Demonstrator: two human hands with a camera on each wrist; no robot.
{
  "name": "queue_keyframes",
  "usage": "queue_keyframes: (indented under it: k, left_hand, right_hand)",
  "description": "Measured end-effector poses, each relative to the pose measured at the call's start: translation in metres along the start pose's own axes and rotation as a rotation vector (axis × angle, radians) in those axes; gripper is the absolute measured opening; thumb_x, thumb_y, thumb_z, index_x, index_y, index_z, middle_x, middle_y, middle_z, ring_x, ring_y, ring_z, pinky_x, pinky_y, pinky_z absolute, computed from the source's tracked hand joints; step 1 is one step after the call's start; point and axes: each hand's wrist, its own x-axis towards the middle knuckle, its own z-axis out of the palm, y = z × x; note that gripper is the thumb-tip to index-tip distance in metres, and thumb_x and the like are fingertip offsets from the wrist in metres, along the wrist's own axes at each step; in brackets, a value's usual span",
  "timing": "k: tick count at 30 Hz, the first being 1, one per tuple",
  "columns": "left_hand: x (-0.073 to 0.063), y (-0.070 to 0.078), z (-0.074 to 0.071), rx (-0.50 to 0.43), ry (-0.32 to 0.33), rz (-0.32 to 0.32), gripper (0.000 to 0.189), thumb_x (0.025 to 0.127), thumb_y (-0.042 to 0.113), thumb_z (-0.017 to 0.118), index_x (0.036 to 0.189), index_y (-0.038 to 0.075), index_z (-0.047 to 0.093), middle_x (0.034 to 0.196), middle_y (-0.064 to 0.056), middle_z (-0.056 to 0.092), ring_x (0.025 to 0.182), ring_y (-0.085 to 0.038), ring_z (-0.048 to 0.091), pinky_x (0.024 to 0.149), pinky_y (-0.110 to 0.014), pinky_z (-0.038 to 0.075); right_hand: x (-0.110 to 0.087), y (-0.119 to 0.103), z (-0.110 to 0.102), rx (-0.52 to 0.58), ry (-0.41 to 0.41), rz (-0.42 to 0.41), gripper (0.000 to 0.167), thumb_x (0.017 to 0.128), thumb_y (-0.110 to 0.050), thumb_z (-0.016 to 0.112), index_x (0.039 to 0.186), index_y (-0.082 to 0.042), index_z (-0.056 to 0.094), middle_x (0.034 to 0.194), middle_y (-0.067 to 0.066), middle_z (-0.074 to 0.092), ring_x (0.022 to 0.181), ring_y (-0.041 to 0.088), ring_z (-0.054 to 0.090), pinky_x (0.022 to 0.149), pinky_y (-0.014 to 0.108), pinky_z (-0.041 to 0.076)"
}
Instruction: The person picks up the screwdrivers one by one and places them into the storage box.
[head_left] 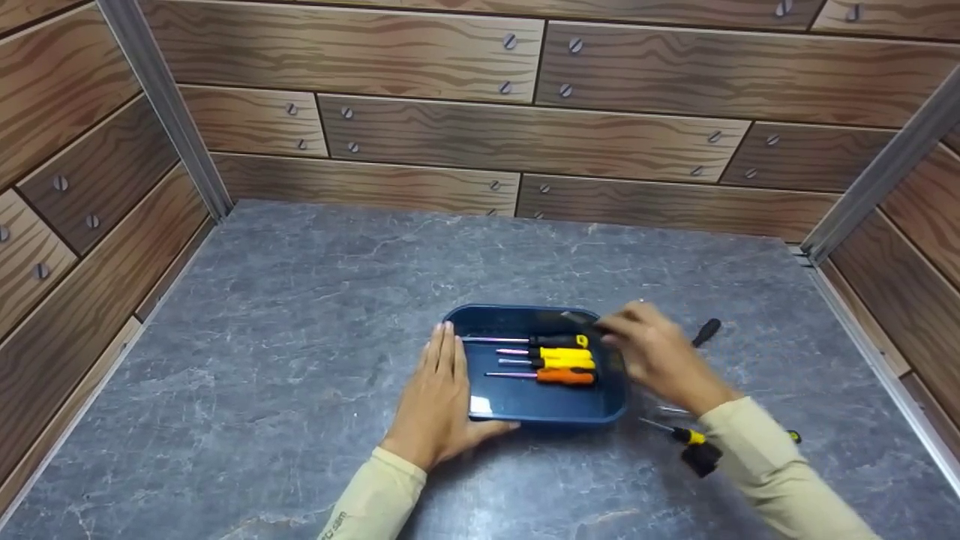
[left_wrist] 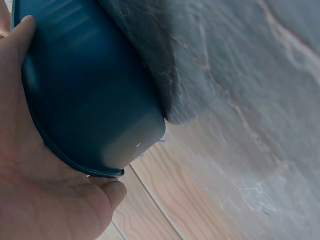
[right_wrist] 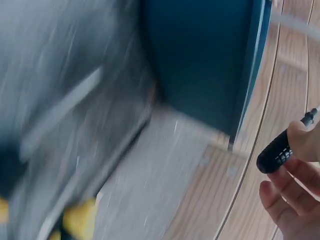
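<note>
A dark blue tray [head_left: 540, 403] lies on the grey marbled table, holding several screwdrivers side by side: a black one [head_left: 551, 341], two yellow ones and an orange one [head_left: 566, 376]. My left hand [head_left: 435, 397] rests against its left rim with straight fingers, the thumb stretched along the front edge. The tray's outer wall [left_wrist: 95, 95] fills much of the left wrist view. Over the right rim, my right hand [head_left: 660, 356] pinches a screwdriver with a black textured handle [right_wrist: 275, 155]; its shaft, blurred in the head view, points left over the tray.
Right of the tray lie a black-handled screwdriver [head_left: 706, 331], a yellow-and-black one [head_left: 686, 435] and a black handle [head_left: 701, 459]. Another handle end [head_left: 793, 436] peeks out beside the right sleeve, which hides part of this group. Wood-patterned walls [head_left: 450, 127] with metal corner posts enclose the table.
</note>
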Motion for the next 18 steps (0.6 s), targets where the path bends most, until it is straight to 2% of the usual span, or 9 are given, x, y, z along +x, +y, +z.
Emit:
queue_keyframes:
  k: [4,8,14,18]
  left_hand:
    - [-0.001,0.0,-0.001,0.004,0.019,0.008,0.13,0.079,0.091,0.045,0.15,-0.016,0.029,0.159,-0.035,0.021,0.15,-0.044,0.021,0.123,-0.046,0.022]
    - [0.0,0.0,-0.001,0.019,0.022,0.01,0.129,0.079,0.091,0.044,0.15,-0.017,0.03,0.159,-0.036,0.022,0.15,-0.044,0.021,0.123,-0.046,0.022]
    - [0.0,0.001,0.001,0.021,0.021,0.01,0.129,0.079,0.089,0.047,0.15,-0.017,0.03,0.159,-0.036,0.021,0.15,-0.044,0.021,0.123,-0.046,0.022]
    - [0.0,0.0,0.001,0.029,0.017,0.003,0.13,0.079,0.09,0.046,0.15,-0.017,0.03,0.159,-0.036,0.021,0.15,-0.044,0.021,0.123,-0.046,0.022]
  right_hand:
    - [0.002,-0.02,0.017,0.034,-0.109,-0.003,0.023,0.086,-0.003,0.079,0.109,-0.006,0.078,0.1,0.003,0.065,0.088,0.017,0.062,0.074,0.034,0.058]
    - [0.003,-0.03,0.029,0.052,-0.231,-0.026,0.017,0.085,-0.009,0.081,0.102,-0.008,0.078,0.095,0.002,0.066,0.088,0.019,0.063,0.077,0.04,0.057]
    - [0.006,-0.037,0.035,0.069,-0.435,0.044,0.008,0.087,-0.012,0.08,0.095,-0.011,0.079,0.091,-0.004,0.069,0.084,0.013,0.063,0.078,0.038,0.057]
    - [0.011,-0.038,0.036,0.066,-0.507,0.066,0.007,0.086,-0.012,0.08,0.093,-0.012,0.081,0.09,-0.006,0.069,0.083,0.011,0.063,0.078,0.038,0.057]
